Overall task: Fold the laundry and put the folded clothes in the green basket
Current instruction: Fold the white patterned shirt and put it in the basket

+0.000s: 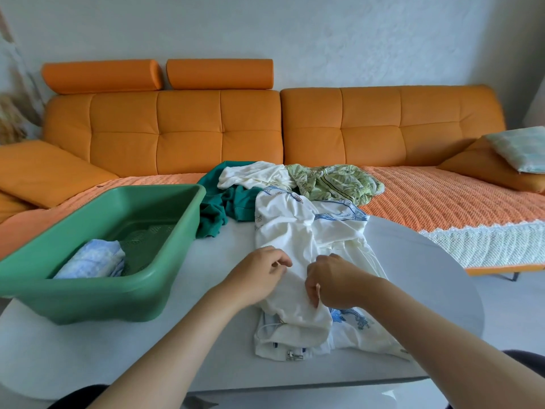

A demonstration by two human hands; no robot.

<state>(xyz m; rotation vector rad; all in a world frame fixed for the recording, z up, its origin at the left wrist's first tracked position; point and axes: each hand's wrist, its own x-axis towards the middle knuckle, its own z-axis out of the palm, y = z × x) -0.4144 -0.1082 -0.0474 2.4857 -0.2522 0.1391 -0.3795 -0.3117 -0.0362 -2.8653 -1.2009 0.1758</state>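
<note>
A cream white garment [298, 228] with blue trim lies crumpled down the middle of the white table [206, 335]. My left hand [259, 276] rests on its left edge with curled fingers pinching the cloth. My right hand [327, 283] pinches a fold of the same garment just to the right. The green basket [97, 299] stands at the left on the table, with a folded pale blue cloth [94, 259] inside. Behind the garment lie a dark green garment [219, 205], another white piece [253, 174] and a green leaf-print cloth [336, 180].
An orange sofa [188, 128] runs along the far side, covered by an orange woven throw [442, 199] with white fringe. A patterned pillow [522, 149] lies at the right end. The table's rounded edge curves at the right.
</note>
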